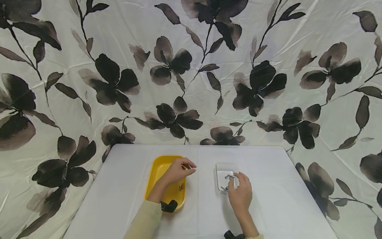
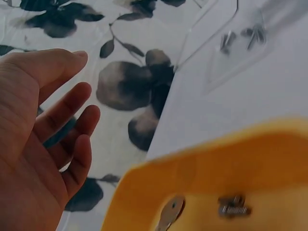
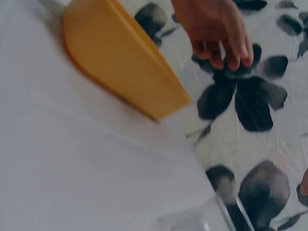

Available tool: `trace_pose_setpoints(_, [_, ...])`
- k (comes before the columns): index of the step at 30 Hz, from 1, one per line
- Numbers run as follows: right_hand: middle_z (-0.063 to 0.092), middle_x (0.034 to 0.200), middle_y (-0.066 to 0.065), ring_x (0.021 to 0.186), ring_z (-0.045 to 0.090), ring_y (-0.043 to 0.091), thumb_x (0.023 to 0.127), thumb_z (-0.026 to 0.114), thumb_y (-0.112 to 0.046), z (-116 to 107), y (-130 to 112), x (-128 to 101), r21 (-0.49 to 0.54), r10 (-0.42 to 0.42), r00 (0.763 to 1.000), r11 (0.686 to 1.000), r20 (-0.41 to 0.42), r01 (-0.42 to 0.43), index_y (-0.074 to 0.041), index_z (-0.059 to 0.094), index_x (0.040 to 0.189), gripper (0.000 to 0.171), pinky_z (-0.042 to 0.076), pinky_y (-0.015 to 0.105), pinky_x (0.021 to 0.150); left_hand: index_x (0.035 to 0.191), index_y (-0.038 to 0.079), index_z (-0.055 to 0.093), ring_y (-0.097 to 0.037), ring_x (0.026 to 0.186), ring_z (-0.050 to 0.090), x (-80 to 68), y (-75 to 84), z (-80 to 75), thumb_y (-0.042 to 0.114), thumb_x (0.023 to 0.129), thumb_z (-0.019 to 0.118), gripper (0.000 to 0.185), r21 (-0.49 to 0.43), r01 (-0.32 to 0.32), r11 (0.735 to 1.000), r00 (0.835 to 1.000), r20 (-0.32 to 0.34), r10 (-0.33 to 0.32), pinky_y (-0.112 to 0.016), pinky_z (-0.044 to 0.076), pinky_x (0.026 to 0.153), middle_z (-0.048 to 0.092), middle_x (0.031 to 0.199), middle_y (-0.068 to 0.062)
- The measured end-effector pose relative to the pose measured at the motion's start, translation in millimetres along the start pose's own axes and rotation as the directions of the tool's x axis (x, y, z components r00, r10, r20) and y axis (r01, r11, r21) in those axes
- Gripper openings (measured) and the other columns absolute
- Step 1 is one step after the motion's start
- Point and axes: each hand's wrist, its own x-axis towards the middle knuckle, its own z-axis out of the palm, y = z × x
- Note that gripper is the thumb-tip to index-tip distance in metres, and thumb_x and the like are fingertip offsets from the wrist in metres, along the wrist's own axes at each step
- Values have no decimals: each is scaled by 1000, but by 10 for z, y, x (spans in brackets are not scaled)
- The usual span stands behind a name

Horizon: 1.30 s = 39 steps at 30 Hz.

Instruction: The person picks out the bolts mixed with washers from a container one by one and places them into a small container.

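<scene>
My left hand [image 1: 178, 171] hovers over the yellow tray [image 1: 149, 186], its fingers loosely bent and nothing between them. Inside that tray lie small metal screws [image 2: 234, 208] and a flat metal piece with a rounded, holed end [image 2: 172, 211]. My right hand [image 1: 241, 196] is at the right side of a small clear container [image 1: 219, 169], with thumb and forefinger apart over it. Several small metal screws [image 1: 229, 176] lie in the container near those fingertips. In the right wrist view only a bit of a fingertip [image 3: 304, 185] shows at the right edge.
Both containers stand on a white-covered table [image 1: 119, 186], the yellow tray left of the clear one. Behind the table's far edge hangs a floral cloth [image 1: 176, 119]. A black wrist device [image 1: 169, 206] sits over the yellow tray's near end.
</scene>
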Motion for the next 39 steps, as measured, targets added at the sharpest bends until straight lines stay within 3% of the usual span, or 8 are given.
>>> trace_pose_setpoints(6, [63, 115, 13, 98, 63, 28, 81, 71, -1, 86, -343, -71, 64, -40, 995, 997, 92, 35, -5, 67, 108, 28, 55, 35, 64, 100, 13, 75, -14, 85, 60, -47, -147, -248, 18, 89, 71, 12, 37, -2, 999, 1000, -11, 2, -32, 51, 76, 67, 96, 6])
trace_pose_setpoints(14, [64, 114, 10, 94, 64, 29, 83, 72, -5, 242, -623, -195, 158, 6, 983, 987, 185, -36, -8, 67, 111, 29, 54, 29, 61, 101, 6, 75, -15, 81, 61, -73, -330, -429, 13, 88, 72, 14, 96, 2, 995, 999, 34, -5, -31, 52, 71, 69, 89, 6])
trace_pose_setpoints(21, [65, 116, 6, 94, 65, 29, 85, 71, -9, 375, -769, -356, 193, 74, 953, 972, 295, -135, -11, 67, 117, 32, 54, 39, 72, 99, 4, 74, -15, 78, 60, -49, -499, -490, 16, 87, 74, 17, 165, 22, 986, 994, 102, -40, -31, 51, 72, 68, 87, 5])
trace_pose_setpoints(26, [63, 122, 5, 100, 64, 30, 88, 70, -15, 449, -837, -490, 211, 147, 894, 944, 423, -255, -15, 65, 122, 35, 54, 40, 78, 96, 6, 75, -13, 76, 61, -21, -554, -487, 13, 86, 74, 12, 208, -9, 978, 987, 161, -25, -29, 51, 69, 68, 87, 7])
trace_pose_setpoints(30, [61, 126, 5, 104, 63, 30, 89, 70, -20, 519, -863, -607, 228, 183, 829, 910, 528, -347, -17, 64, 125, 37, 54, 40, 80, 92, 5, 76, -14, 74, 60, 0, -566, -452, 11, 84, 76, 10, 242, -34, 970, 971, 236, -25, -29, 52, 65, 68, 85, 8])
trace_pose_setpoints(33, [60, 127, 8, 104, 62, 30, 89, 70, -22, 577, -869, -689, 253, 195, 792, 880, 578, -401, -15, 64, 126, 38, 53, 40, 81, 89, 9, 77, -12, 75, 60, 13, -610, -408, 13, 82, 77, 8, 285, -40, 958, 959, 281, -43, -28, 52, 66, 67, 85, 11])
trace_pose_setpoints(39, [59, 126, 13, 102, 62, 30, 87, 72, -19, 667, -880, -790, 337, 191, 744, 801, 641, -496, -12, 65, 124, 38, 55, 32, 67, 85, 17, 77, -8, 75, 61, 47, -700, -311, 13, 79, 80, 7, 300, -51, 953, 926, 372, -68, -26, 52, 69, 67, 82, 14])
